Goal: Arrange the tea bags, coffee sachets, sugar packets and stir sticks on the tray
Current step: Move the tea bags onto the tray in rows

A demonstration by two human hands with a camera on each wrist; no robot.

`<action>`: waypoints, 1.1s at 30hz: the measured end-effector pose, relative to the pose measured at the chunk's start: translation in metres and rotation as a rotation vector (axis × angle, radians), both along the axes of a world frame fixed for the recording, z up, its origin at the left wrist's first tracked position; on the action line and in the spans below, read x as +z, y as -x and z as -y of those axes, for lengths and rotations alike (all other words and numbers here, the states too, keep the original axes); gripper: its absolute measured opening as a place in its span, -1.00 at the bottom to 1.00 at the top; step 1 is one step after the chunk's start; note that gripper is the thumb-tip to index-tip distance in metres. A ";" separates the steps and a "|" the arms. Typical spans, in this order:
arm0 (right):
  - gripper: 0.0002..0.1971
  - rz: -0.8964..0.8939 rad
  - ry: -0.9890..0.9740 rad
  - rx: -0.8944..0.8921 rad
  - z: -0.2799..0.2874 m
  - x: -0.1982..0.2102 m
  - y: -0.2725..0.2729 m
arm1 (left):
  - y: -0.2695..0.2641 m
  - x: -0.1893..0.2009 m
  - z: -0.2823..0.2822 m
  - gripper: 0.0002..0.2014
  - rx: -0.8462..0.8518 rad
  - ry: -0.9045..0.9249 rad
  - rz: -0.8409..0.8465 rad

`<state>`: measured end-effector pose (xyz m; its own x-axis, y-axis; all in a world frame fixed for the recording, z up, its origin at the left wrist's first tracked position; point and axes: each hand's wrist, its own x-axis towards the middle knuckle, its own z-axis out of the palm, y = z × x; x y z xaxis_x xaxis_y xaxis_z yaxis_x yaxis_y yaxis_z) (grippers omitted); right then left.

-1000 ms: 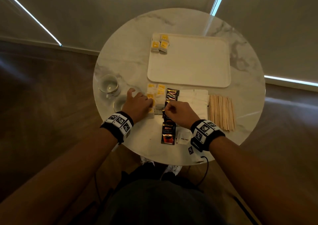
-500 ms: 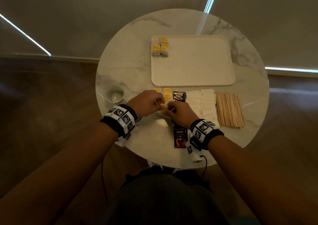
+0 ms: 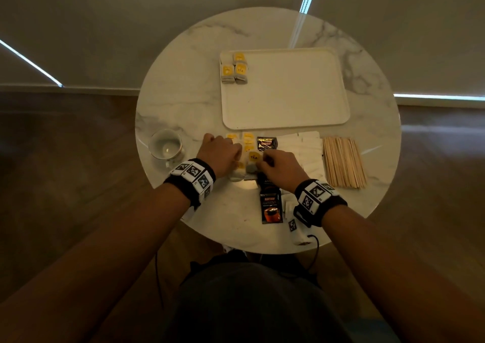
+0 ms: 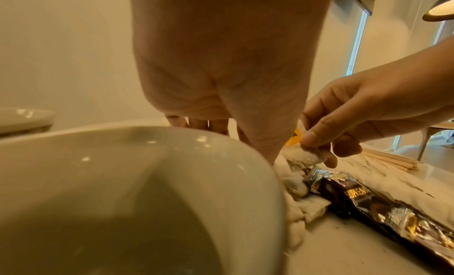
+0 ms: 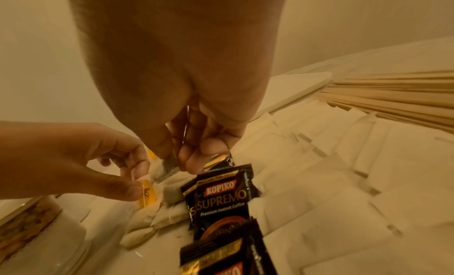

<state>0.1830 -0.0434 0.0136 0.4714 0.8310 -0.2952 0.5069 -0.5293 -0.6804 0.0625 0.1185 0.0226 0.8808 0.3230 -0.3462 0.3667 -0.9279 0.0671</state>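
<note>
A cream tray (image 3: 286,111) lies at the back of the round table, with several yellow-tagged tea bags (image 3: 235,69) stacked in its far left corner. Loose tea bags (image 3: 248,144) lie in a row in front of the tray. My right hand (image 3: 262,162) pinches one tea bag (image 5: 167,166) just above that row. My left hand (image 5: 137,184) pinches the yellow tag (image 5: 147,194) of a tea bag beside it. Black coffee sachets (image 5: 221,197) lie to the right of the bags, then white sugar packets (image 3: 301,148) and wooden stir sticks (image 3: 343,161).
A white cup (image 3: 165,144) stands just left of my left hand and fills the lower left wrist view (image 4: 123,182). Another coffee sachet (image 3: 271,207) lies near the table's front edge. Most of the tray floor is bare.
My right hand has left the coffee sachets and moved left to the tea bags. Both hands have come together and each now pinches part of a tea bag.
</note>
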 end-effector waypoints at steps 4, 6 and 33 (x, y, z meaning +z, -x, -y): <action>-0.77 0.015 0.002 -0.033 0.001 -0.001 -0.010 | 0.002 0.005 -0.002 -0.92 -0.011 0.072 0.068; -0.78 0.025 -0.010 -0.027 0.000 -0.001 -0.014 | 0.003 0.011 -0.004 -0.91 -0.035 0.112 0.113; -0.87 -0.098 -0.062 0.133 -0.005 0.019 -0.023 | -0.007 0.029 0.014 -0.92 0.274 0.379 0.378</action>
<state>0.2060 -0.0381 0.0328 0.3277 0.9021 -0.2808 0.4997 -0.4177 -0.7589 0.0698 0.1048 0.0520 0.8672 0.4714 -0.1605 0.4757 -0.6889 0.5469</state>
